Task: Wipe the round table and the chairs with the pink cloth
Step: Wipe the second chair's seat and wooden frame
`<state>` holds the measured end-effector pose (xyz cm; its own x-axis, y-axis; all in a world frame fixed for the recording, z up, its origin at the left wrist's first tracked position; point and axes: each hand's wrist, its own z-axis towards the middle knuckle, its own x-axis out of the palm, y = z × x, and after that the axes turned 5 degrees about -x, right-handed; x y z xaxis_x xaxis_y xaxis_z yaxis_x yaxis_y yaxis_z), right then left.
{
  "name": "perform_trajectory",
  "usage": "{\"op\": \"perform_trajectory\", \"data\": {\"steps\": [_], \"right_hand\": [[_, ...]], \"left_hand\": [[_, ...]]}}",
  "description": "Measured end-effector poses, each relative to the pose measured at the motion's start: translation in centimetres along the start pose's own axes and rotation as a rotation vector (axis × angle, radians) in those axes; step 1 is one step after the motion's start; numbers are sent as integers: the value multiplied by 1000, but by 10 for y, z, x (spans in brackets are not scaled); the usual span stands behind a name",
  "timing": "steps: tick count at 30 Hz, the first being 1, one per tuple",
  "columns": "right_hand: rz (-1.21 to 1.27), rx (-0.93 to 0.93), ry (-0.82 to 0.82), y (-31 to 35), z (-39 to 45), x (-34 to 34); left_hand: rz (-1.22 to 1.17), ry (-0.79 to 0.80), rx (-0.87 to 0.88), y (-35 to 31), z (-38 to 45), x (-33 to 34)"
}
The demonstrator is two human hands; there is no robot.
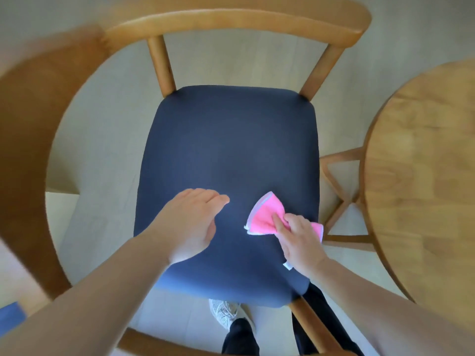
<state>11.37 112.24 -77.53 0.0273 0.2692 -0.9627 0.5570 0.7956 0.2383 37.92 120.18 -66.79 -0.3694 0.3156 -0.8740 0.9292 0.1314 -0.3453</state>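
- Head view looks straight down onto a wooden chair (259, 20) with a curved back rail and a dark blue padded seat (226, 155).
- Right hand (299, 237) pinches the pink cloth (263, 215), fingers curled into its bunched middle; the cloth fans out ahead of the knuckles and lies on the seat, with a white-edged corner trailing behind the wrist.
- Left hand (194, 224) is relaxed and holds nothing; its fingers are straight and point toward the cloth, close above or on the near part of the seat. Whether it actually touches the fabric cannot be told.
- Both hands are over the front part of the cushion, the cloth just to the right of the left fingertips.
- Round table (421, 160) stands well off to the right of the right hand, with its crossed wooden base (343, 199) showing between its edge and the seat.
- Another curved wooden chair rail (28, 155) arcs past the left forearm; a white shoe (227, 313) shows below the seat's front edge.
- Judged from this, the step in hand is wiping the chair seat, seemingly near its front right.
- Next move likely calls for flattening the cloth under the palm and sweeping it away from the hands toward the back posts, then over the wooden rail.
- Whether the table is already wiped cannot be told.
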Motion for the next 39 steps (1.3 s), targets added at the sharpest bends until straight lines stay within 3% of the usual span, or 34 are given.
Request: {"op": "perform_trajectory", "data": {"steps": [4,10,15,19,24,28,34,39], "right_hand": [[-27,-153,2,2,-24,3],[-76,256,37,-39,30,-2],[-58,290,-78,-86,99,-12],[90,493,-222,-131,158,-17],[235,610,-247,-154,200,-19],[174,481,-267,-132,189,-23],[-51,-100,-110,-47,147,-19],[1,-362,-31,33,107,10]], "left_hand": [[51,-42,-38,4,8,-2],[106,-61,-154,13,19,5],[87,-33,-215,15,32,13],[71,-21,-243,16,39,19],[60,-26,-285,21,43,24],[58,-28,-307,23,38,22],[95,6,-301,21,18,9],[190,81,-320,34,-9,-10]]}}
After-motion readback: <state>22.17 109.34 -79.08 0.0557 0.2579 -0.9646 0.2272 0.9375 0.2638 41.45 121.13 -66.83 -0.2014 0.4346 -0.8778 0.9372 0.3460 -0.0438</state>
